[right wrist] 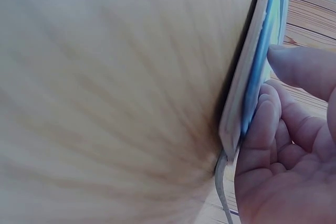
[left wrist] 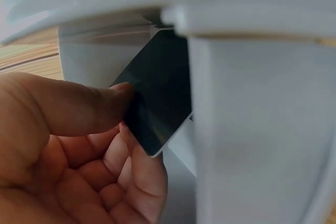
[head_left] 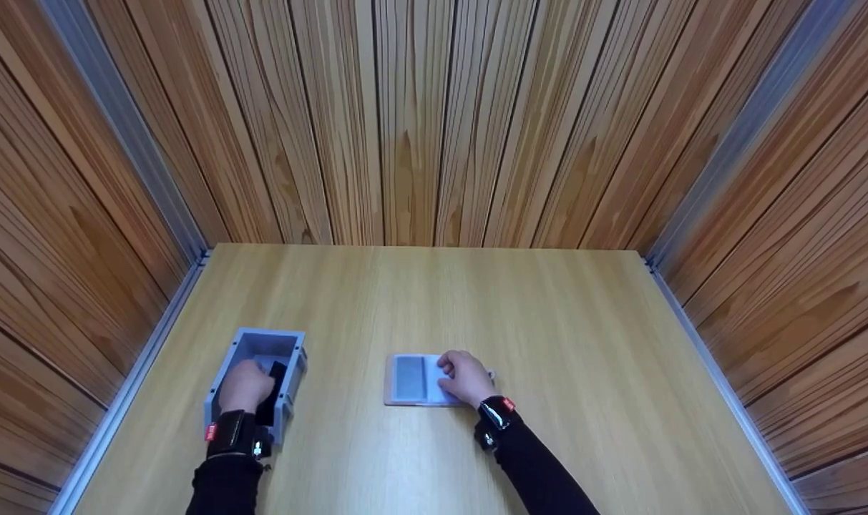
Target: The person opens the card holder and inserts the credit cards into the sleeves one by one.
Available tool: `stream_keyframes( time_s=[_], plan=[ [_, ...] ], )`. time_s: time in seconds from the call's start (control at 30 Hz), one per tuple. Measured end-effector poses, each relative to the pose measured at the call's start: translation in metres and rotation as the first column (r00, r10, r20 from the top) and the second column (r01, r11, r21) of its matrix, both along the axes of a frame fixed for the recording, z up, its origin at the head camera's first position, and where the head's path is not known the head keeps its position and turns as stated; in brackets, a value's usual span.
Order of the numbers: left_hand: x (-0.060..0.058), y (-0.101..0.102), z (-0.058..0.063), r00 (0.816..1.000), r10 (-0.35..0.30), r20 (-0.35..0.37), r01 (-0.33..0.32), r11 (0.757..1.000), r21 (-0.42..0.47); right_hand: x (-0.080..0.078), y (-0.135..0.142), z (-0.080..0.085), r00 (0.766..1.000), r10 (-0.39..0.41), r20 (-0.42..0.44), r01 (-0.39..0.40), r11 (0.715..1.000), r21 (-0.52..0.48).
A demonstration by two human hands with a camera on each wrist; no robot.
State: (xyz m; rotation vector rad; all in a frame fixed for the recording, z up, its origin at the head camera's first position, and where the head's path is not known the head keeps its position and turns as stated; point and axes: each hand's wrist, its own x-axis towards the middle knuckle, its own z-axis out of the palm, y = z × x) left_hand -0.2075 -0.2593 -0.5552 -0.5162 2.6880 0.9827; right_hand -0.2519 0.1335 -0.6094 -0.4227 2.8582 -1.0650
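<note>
In the head view, my left hand (head_left: 246, 386) reaches down inside a grey plastic bin (head_left: 296, 379). Its thumb and forefinger pinch a thin dark card (left wrist: 157, 98) with a pale edge, tilted beside the bin's wall in the left wrist view. To the right, my right hand (head_left: 466, 378) rests over a flat booklet (head_left: 408, 379) lying on the table, its left part a grey-blue panel and its right part pale blue. The right thumb tip and loosely curled fingers touch the booklet's upper surface without gripping it. The hand covers part of the booklet's right side.
A thin pale cord (right wrist: 223, 187) hangs from the booklet's edge in the right wrist view. Both things stand on a light wooden table (head_left: 434, 300), with wood-plank walls (head_left: 412, 129) behind and at both sides and metal rails (head_left: 720, 379) along the side edges.
</note>
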Motion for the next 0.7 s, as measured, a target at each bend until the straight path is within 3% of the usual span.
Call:
stream_keyframes(
  time_s=[0.27,0.37,0.7],
  plan=[
    [0.002,0.000,0.013,0.999,0.014,-0.047,-0.014,1.000,0.002,0.000,0.001,-0.002,0.999,0.022,-0.034,-0.021,1.000,0.015],
    [0.003,0.000,0.020,0.995,0.018,-0.099,-0.021,0.999,-0.026,0.000,0.001,-0.002,0.998,0.034,-0.053,-0.032,0.999,0.029],
    [0.004,0.001,0.047,0.983,0.049,-0.179,-0.058,0.997,-0.048,0.000,0.000,0.001,1.000,0.004,-0.009,-0.004,1.000,0.017]
  ],
)
